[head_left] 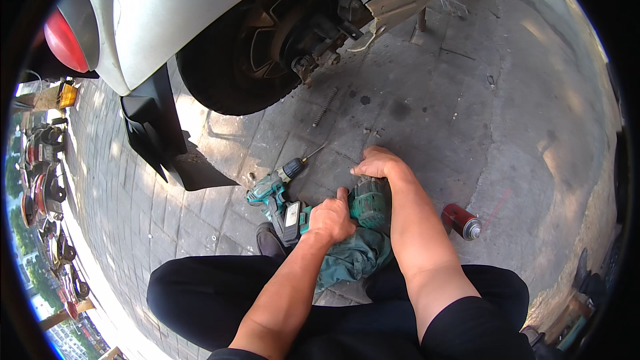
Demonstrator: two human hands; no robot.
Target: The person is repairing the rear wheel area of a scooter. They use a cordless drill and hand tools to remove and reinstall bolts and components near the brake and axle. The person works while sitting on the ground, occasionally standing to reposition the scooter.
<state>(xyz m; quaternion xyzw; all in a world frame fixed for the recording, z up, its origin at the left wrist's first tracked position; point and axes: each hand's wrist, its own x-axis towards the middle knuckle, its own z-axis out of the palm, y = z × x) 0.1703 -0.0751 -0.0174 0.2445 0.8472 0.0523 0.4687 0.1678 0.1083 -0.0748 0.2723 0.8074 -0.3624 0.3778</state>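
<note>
My left hand (332,220) is closed around the handle of a green cordless impact wrench (371,205), its thumb pointing up. The wrench's bulky body lies between my forearms, above a green cloth (352,257). At the front end of the wrench, my right hand (375,162) has its fingers curled in; what they pinch there is hidden. Just left of my left hand, a teal cordless drill (268,190) lies on the paving with a long bit pointing away to the right. A dark battery (291,221) with a pale label sits beside my left hand.
A car's wheel (247,53) and exposed hub parts (317,60) are ahead. A black mudflap (150,130) hangs from the silver bumper (180,7). A coil spring (325,107) lies on the paving; a red spray can (461,221) lies at right. Motorcycles (47,193) stand far left.
</note>
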